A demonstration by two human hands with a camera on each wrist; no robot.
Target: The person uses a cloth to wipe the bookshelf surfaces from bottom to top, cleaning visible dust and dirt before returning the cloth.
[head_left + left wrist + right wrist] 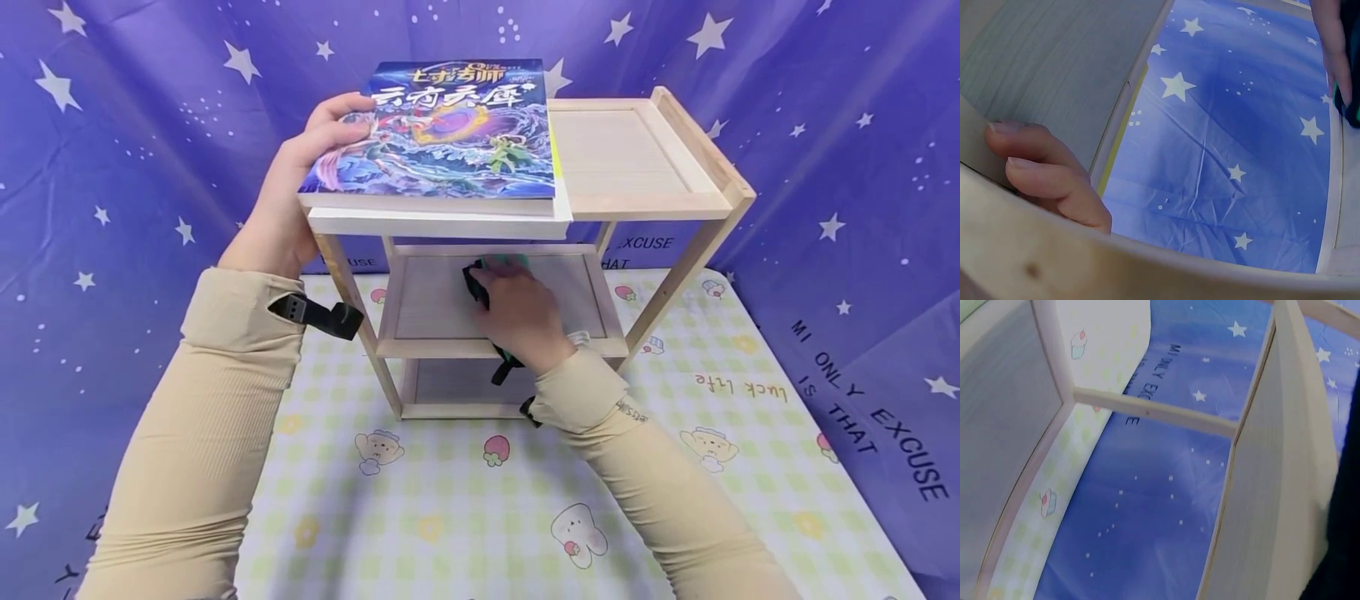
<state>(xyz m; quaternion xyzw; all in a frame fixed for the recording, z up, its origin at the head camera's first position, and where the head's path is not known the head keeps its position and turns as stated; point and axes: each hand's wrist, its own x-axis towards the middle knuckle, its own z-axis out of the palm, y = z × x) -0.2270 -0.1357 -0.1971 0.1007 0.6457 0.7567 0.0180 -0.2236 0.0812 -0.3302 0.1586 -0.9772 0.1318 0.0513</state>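
My left hand (300, 158) grips the left end of the top shelf of a small wooden rack (615, 154). Thumb and a finger lie at the left edge of a blue illustrated book (450, 158), while other fingers (1054, 181) curl beneath the shelf board. The book lies on a white-edged one (442, 223). On the middle shelf (427, 300), my right hand (521, 312) holds a black-and-green object (476, 285), mostly covered by the hand; I cannot tell its kind. A dark part (1338, 519) borders the right wrist view.
The rack's bottom shelf (450, 387) sits low over a checked tablecloth (450, 500) with cartoon prints. Slim posts (675, 287) stand at the rack's corners, and a raised rail (705, 146) edges its right end. Purple star-patterned curtain (150, 125) hangs behind and at both sides.
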